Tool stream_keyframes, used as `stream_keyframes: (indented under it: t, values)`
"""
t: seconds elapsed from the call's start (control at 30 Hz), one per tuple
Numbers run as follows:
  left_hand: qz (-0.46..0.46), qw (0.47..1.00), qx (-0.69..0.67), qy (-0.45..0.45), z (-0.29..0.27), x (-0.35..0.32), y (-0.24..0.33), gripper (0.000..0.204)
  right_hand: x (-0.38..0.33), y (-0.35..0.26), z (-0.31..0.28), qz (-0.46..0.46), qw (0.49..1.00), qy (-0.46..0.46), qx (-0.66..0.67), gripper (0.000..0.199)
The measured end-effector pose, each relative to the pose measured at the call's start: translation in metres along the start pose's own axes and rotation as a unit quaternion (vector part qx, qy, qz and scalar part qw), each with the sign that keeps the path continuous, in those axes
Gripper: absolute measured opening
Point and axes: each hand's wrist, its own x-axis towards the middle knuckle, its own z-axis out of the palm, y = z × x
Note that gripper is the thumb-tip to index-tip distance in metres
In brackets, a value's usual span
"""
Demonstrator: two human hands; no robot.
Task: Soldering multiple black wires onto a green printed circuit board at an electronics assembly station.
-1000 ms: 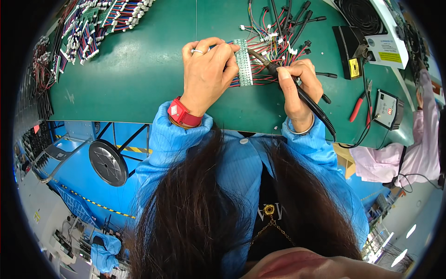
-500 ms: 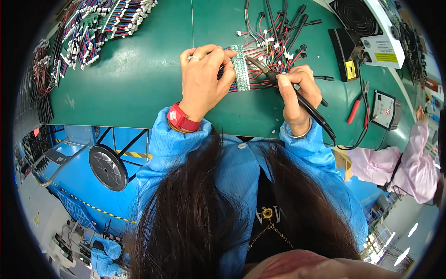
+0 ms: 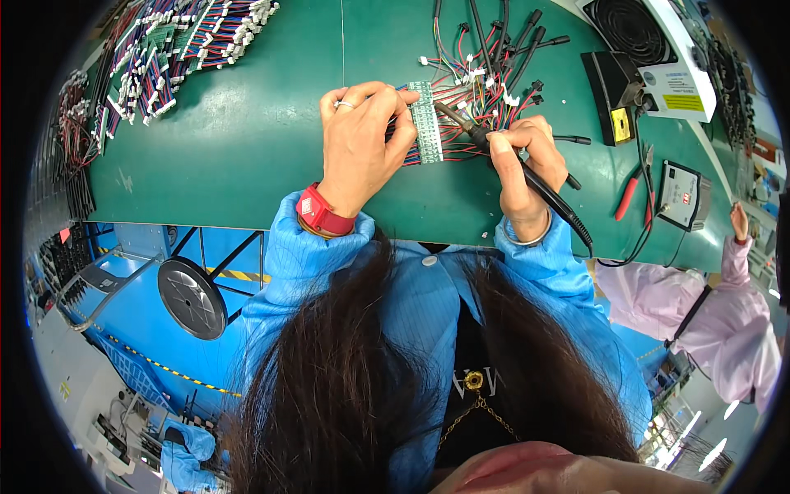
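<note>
At a green counter (image 3: 247,140), the left hand (image 3: 362,140) pinches a narrow pale-green circuit strip (image 3: 427,122) trailing red and black wires, fingers closed on its edge. The right hand (image 3: 522,160) grips a black pen-shaped soldering iron (image 3: 502,152), its tip at the strip's upper end. Finished-looking wired bundles (image 3: 189,41) lie far left, suggesting soldering is partway through; loose leads (image 3: 494,58) remain beyond.

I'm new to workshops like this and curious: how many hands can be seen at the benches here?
3. The left hand grips a green board strip; the right hand holds a soldering iron; a co-worker's hand shows at the right edge. Others may be hidden.
</note>
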Motion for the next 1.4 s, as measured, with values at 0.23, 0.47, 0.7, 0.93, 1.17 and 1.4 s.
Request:
stream_keyframes:
  t: [0.23, 0.47, 0.7, 0.93, 1.17, 1.4]
  values:
    - [-0.003, 1.0, -0.001, -0.009, -0.0015, 0.0001, 0.0002, 0.013, -0.0006, 0.0004, 0.001, 0.003, 1.0, 0.001, 0.004, 0.005]
    - [0.01, 1.0, 0.011, -0.006, -0.0006, 0.0005, -0.0007, 0.013, 0.0008, -0.0011, -0.0001, 0.001, 1.0, -0.01, 0.002, 0.005]
    - [0.008, 1.0, 0.025, -0.005, -0.0003, 0.0004, 0.0012, 0.013, 0.0013, -0.0008, -0.0014, -0.006, 1.0, -0.02, -0.001, 0.005]
    - [0.015, 0.999, 0.037, -0.004, 0.0015, 0.0013, 0.0021, 0.013, 0.0023, -0.0005, -0.0024, -0.012, 1.0, -0.023, -0.001, 0.005]
    - [0.01, 1.0, 0.025, -0.012, -0.0007, -0.0002, -0.001, 0.013, 0.0029, -0.0001, 0.0013, -0.02, 1.0, -0.008, 0.008, 0.007]
    - [0.017, 0.999, 0.033, -0.013, -0.0009, -0.0007, -0.002, 0.016, 0.0009, -0.0025, -0.0009, -0.006, 1.0, -0.028, -0.007, 0.005]
